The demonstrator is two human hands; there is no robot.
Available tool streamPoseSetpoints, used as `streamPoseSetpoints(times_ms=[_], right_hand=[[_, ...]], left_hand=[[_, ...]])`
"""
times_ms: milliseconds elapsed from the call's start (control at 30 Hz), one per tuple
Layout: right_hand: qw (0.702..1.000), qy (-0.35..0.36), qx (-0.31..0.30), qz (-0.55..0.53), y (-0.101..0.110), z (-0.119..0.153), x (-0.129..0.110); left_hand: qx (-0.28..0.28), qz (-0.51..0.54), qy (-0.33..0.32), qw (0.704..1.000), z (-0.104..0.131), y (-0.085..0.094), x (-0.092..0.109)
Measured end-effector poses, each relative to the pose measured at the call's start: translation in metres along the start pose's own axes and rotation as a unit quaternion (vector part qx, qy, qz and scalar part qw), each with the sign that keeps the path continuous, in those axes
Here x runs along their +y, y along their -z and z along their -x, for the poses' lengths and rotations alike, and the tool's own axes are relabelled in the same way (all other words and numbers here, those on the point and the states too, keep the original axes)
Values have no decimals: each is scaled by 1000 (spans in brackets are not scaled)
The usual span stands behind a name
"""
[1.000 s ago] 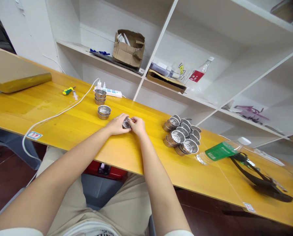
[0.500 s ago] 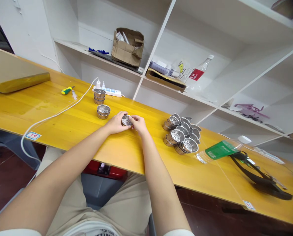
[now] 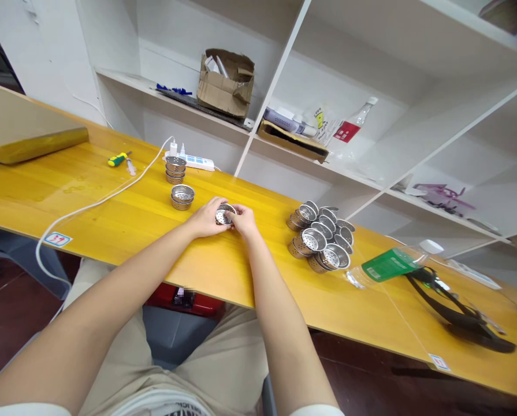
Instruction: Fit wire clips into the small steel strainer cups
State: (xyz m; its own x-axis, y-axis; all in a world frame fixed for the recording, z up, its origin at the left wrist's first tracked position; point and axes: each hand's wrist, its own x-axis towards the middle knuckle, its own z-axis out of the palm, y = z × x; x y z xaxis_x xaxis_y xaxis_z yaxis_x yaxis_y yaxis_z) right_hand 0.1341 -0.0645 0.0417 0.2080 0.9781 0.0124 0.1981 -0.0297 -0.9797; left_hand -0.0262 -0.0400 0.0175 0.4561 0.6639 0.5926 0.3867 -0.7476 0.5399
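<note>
A small perforated metal strainer cup (image 3: 224, 215) is held between my two hands just over the yellow table. My left hand (image 3: 208, 219) grips its left side, fingers curled round the far edge. On the right, my right hand (image 3: 243, 220) grasps the rim, with the thumb over the inside of the cup. Left of my hands stands a short stack of like cups (image 3: 182, 197), with a taller stack (image 3: 175, 170) behind it. A larger cluster of nested, tilted cups (image 3: 321, 234) lies to the right.
A green-labelled bottle (image 3: 390, 264) and a black strap-like item (image 3: 461, 318) lie at the right. A white cable (image 3: 106, 199) crosses the left side from a power strip (image 3: 200, 162). Near it are a screwdriver (image 3: 118, 159) and a cardboard box (image 3: 28, 127). White shelves (image 3: 189, 124) rise behind.
The cup has shifted very slightly to the right and tipped towards me. My right thumb has moved from the rim to inside the cup. The stacks have not moved.
</note>
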Motion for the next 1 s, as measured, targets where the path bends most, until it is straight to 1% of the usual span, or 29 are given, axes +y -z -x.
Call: streamPoseSetpoints(times_ms=[300,333,367,433,500,533,600,667,800,900,1000], right_hand=[[1000,-5,-12,20,-1,-2,3],[999,-3,-3,32,0,-2,4],[998,9,18,52,0,-3,4],[986,69,81,126,1,-2,4],[956,148,127,218,1,-1,4],[941,178,131,255,0,1,3],[926,203,118,297,-2,4,2],[923,203,104,310,-5,5,2],[928,188,90,309,-7,4,4],[931,190,82,301,-8,2,6],[937,183,61,293,-9,1,7]], left_hand=[[-5,-5,-10,1000,0,-1,-3],[-3,-6,-12,1000,0,-1,-4],[1,-8,-13,1000,0,-1,-4],[9,-14,-19,1000,0,-1,-3],[16,-22,-30,999,-1,-1,-1],[19,-27,-37,999,-1,-1,0],[23,-41,-51,998,-1,0,1],[23,-54,-59,997,-1,1,1],[31,-65,-55,996,-1,2,1],[37,-67,-45,996,-1,2,1],[37,-71,-41,996,-1,2,2]])
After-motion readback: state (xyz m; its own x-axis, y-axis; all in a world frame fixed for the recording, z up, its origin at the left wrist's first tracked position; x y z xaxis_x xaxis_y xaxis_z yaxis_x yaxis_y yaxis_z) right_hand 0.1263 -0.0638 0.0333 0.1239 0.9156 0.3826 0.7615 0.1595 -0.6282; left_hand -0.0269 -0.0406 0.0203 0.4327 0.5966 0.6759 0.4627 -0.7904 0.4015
